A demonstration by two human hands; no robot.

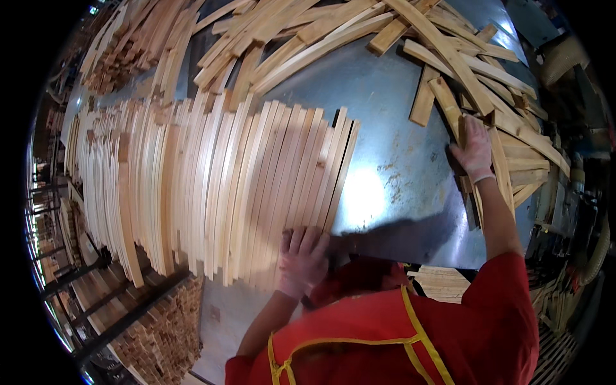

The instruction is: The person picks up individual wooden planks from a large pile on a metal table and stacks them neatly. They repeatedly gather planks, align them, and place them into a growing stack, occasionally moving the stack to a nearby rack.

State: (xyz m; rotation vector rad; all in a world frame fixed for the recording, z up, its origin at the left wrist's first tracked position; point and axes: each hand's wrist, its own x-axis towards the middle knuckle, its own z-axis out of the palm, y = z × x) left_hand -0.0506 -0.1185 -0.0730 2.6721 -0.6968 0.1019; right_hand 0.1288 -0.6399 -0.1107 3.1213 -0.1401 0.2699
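My left hand (303, 260), in a pale glove, lies on the near ends of a row of wooden strips (256, 186). Its fingers are stretched over the last strips at the row's right end. The strips stand closely side by side on the metal table, running away from me. Farther right, my gloved right hand (476, 149) reaches into a loose heap of boards. Its thumb and fingers close around a wooden strip (447, 102) at the heap's left edge; part of that strip is hidden under the hand.
Crisscrossed boards (449, 48) cover the back right of the metal table (378, 154). Longer boards (276, 32) lie across the back, with a bundle of strips (138, 38) at the far left. Below the table's left edge, stacked wood (160, 327) sits beside a dark metal bar (128, 314).
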